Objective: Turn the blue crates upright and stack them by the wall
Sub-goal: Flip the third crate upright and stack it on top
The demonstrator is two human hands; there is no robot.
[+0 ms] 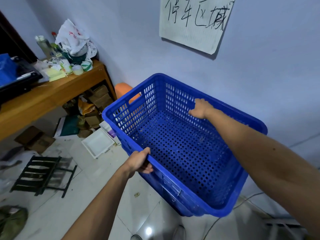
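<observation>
Head view, one entry.

Item: crate (pixel 155 97), blue, perforated, upright, mouth up, tilted slightly. It was held close against the wall (pixel 259 75), probably so it could go straight onto the stack there.

Under the crate: what looked like a lower crate (pixel 173 189), also blue, only its near side showing. Whether the two were already touching or nested could not be told.

Left hand (pixel 140 161): at the crate's near rim, fingers clenched round the edge, thumb on top.

Right hand (pixel 200 109): at the crate's far rim, grasping it, fingertips hidden over the edge. Holding opposite rims likely kept the crate level and let it be steered down squarely.

Above the crate: paper sign (pixel 194 23), handwritten, on the wall.

Left of the crate: wooden table (pixel 60 90), heaped with bottles, tape and bags, with boxes below it. White tray (pixel 97 144) on the floor just beside the crate. Black rack (pixel 43 174) farther left, lying flat.

Behind the crate's left end: an orange object (pixel 123 89), partly seen through the handle slot.

Status: judged as placing, not yet let go.
</observation>
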